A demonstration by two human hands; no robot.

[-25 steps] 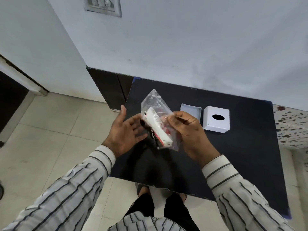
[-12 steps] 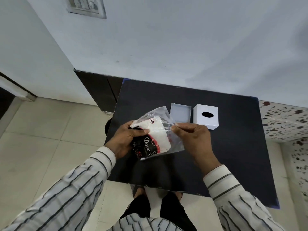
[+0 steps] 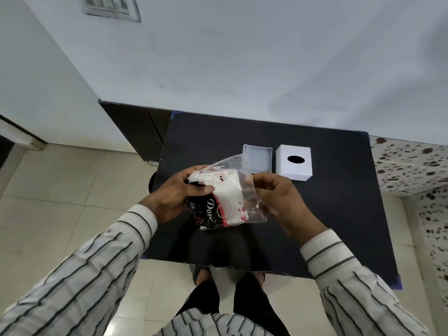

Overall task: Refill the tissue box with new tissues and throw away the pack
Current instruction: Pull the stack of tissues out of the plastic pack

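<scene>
A clear plastic tissue pack [image 3: 228,197] with white tissues and a black, red and white print is held above the black table [image 3: 339,214]. My left hand [image 3: 178,192] grips its left end, thumb pressed on the white part. My right hand [image 3: 278,202] pinches the pack's clear right edge. Behind the pack stands the white tissue box cover [image 3: 294,165] with a dark oval slot on top. Its open white base tray [image 3: 257,159] lies just left of the cover, partly hidden by the plastic.
A white wall rises behind the table, with a switch plate [image 3: 111,7] high up. A dark cabinet [image 3: 135,129] stands at the table's back left. Beige floor tiles lie to the left, a speckled surface [image 3: 412,166] to the right. My legs show below the table's near edge.
The pack went from upright in my right hand to lying flat between both hands. My left hand closed on its left end, and my right fingers shifted to the clear right edge.
</scene>
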